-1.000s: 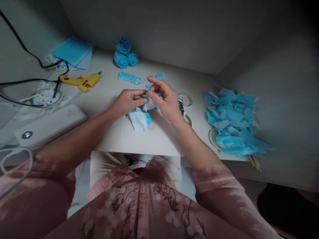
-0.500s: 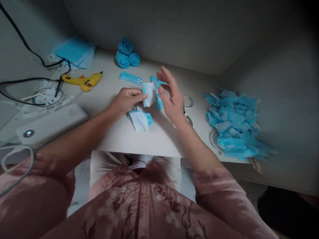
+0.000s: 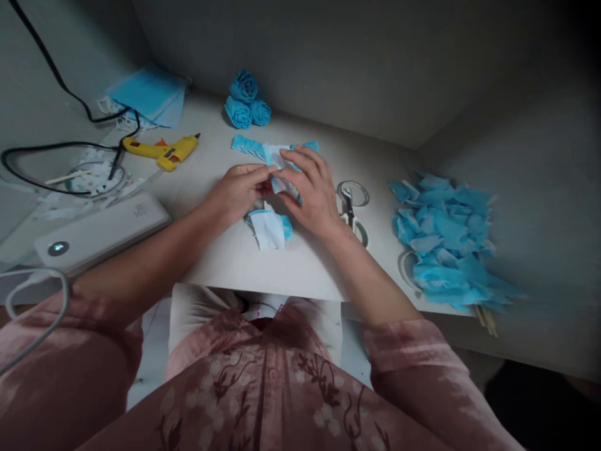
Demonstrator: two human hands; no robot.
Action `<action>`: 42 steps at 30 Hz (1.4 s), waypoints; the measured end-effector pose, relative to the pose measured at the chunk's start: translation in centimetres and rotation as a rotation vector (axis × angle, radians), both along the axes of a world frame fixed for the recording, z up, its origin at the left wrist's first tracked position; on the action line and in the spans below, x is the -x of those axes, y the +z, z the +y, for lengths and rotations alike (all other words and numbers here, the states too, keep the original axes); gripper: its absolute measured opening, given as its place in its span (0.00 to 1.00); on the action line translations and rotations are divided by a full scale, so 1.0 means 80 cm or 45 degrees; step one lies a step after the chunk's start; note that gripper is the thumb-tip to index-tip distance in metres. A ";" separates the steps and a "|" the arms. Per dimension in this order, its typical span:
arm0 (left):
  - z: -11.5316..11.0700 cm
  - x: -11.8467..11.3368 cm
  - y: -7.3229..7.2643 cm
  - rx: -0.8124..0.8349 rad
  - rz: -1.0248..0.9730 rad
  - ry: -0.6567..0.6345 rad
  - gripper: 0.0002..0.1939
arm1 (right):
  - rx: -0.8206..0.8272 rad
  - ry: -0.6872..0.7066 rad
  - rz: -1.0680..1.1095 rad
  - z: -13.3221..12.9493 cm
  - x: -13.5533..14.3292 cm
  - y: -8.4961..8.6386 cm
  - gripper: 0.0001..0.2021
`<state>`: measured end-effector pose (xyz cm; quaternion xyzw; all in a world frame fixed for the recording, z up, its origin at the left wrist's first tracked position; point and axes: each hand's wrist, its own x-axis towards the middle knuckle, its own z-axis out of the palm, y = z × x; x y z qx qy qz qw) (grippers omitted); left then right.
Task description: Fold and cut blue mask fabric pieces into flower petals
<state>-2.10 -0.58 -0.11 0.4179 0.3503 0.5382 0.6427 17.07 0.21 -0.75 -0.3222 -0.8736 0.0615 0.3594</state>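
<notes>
Both hands up over the middle of the tabletop (image 3: 225,266), about halfway between front and back edges, small white-and-blue fabric piece (image 3: 285,181) between them. Left hand (image 3: 246,188): thumb and fingers pinch the piece at its left edge. Right hand (image 3: 310,188): curved, fingers spread over the piece's right part, looks to be touching; can't tell if it's pinching. Piece should handle as very light, soft, limp, probably not slippery, easy to crease or fray; best held lightly by opposite edges or corners, fingertips only, no hard pull. Loose fabric scraps (image 3: 268,230) nearer the front edge, pleated blue strip (image 3: 246,146) behind, blue rosettes (image 3: 244,88) by the back edge. Scissors (image 3: 349,216) just right of the right wrist; blue fabric heap (image 3: 446,216) near the front right corner.
</notes>
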 end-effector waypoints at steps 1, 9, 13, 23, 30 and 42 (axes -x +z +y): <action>0.000 -0.001 -0.001 0.000 -0.005 -0.003 0.10 | -0.002 0.002 0.008 0.001 0.001 -0.001 0.16; -0.001 0.000 -0.002 -0.056 0.034 -0.054 0.12 | 0.026 -0.026 0.157 0.002 0.003 -0.011 0.19; 0.000 -0.001 -0.002 -0.075 0.068 -0.009 0.15 | 0.005 -0.040 0.182 0.004 0.003 -0.016 0.18; 0.002 -0.005 -0.009 -0.059 0.035 0.072 0.15 | 0.064 -0.098 0.308 0.002 0.007 -0.022 0.15; 0.002 -0.003 -0.010 -0.090 0.077 0.079 0.13 | 0.335 -0.130 0.587 -0.008 0.013 -0.020 0.18; -0.003 -0.003 -0.005 -0.024 0.066 -0.007 0.10 | 0.798 0.014 1.093 -0.009 0.021 -0.016 0.17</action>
